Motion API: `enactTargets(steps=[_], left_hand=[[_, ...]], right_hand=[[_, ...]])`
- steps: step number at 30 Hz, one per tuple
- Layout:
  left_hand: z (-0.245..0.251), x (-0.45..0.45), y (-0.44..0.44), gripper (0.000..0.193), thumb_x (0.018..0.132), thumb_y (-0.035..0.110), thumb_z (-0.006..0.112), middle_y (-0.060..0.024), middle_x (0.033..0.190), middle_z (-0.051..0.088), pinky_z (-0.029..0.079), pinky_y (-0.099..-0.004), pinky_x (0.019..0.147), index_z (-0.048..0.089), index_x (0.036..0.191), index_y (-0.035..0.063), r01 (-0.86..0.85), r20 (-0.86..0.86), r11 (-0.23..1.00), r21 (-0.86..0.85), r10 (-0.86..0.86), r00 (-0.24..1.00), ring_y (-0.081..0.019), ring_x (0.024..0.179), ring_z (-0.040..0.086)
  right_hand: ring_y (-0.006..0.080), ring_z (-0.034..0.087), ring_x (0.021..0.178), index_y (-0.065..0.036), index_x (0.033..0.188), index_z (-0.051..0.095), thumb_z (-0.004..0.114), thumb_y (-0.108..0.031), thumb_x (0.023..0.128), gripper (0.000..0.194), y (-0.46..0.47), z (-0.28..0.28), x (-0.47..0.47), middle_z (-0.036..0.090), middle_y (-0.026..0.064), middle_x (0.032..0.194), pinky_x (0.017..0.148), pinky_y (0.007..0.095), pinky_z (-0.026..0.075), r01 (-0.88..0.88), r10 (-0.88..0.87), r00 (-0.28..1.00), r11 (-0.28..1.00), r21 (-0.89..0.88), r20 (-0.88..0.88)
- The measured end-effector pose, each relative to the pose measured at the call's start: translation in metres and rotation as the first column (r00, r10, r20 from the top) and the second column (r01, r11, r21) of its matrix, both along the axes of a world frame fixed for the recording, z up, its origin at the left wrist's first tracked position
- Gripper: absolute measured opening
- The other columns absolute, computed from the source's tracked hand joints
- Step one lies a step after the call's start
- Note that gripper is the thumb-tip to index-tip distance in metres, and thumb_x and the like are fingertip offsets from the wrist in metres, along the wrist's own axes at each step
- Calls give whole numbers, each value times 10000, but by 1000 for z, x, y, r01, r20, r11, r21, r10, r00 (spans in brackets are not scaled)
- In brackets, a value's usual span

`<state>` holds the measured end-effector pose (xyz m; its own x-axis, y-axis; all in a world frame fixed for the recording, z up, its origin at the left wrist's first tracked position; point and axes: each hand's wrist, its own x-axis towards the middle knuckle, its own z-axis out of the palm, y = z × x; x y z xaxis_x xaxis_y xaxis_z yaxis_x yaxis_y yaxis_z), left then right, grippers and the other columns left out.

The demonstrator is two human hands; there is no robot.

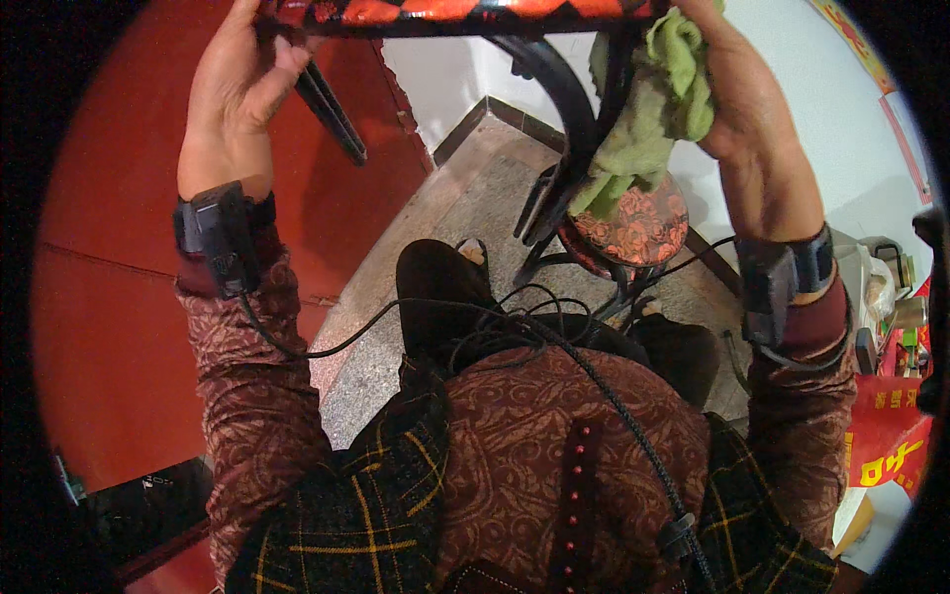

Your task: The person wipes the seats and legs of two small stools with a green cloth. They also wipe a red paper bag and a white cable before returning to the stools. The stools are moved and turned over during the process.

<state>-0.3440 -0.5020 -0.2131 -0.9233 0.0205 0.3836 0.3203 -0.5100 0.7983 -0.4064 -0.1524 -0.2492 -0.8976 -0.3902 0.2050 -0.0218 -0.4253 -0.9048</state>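
At the top of the head view, a stool with a glossy red-and-black seat [460, 13] is held up, its far side cut off by the frame. Black curved legs [575, 111] hang below it. My left hand [241, 82] grips the seat's left end, the thumb beneath the rim. At the right end, my right hand [746, 89] holds the seat together with a crumpled green cloth [653, 111]; its fingertips are hidden. The cloth droops past the legs. Below stands another stool with a round red floral seat [631, 223], partly covered by the cloth.
Dark cables [401, 301] run from the wrist devices across my lap. A red panel [133, 245] fills the left side. White walls meet in a corner [486, 93] above the speckled floor [445, 200]. Red printed paper [887, 431] and metal containers [909, 312] lie at right.
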Motion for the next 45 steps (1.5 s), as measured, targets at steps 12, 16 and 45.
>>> enactTargets(steps=[12,16,45], left_hand=[[-117,-67,-25,390,1005,324,671,-31,1233,680,558,-363,958,576,1314,106,-218,186,939,-265,272,944,-164,1092,671],[-165,-93,-21,525,986,281,698,-43,1370,602,508,-390,1048,510,1434,84,-234,283,946,-225,293,913,-191,1241,590],[-307,-141,-51,901,959,270,760,-58,1640,354,385,-541,1164,191,1648,156,-223,600,971,-83,228,767,-304,1476,382]], right_hand=[[163,671,957,-75,1333,588,731,-408,957,522,-26,-124,-59,683,23,1121,821,364,577,-46,36,974,998,44,222],[165,656,959,-83,1373,569,740,-398,953,552,-28,-170,-79,673,19,1129,827,362,568,-45,14,938,996,83,347],[298,691,903,-40,1269,531,661,-326,1000,414,-78,-348,-197,671,124,1108,741,509,573,-62,-136,805,948,311,577]])
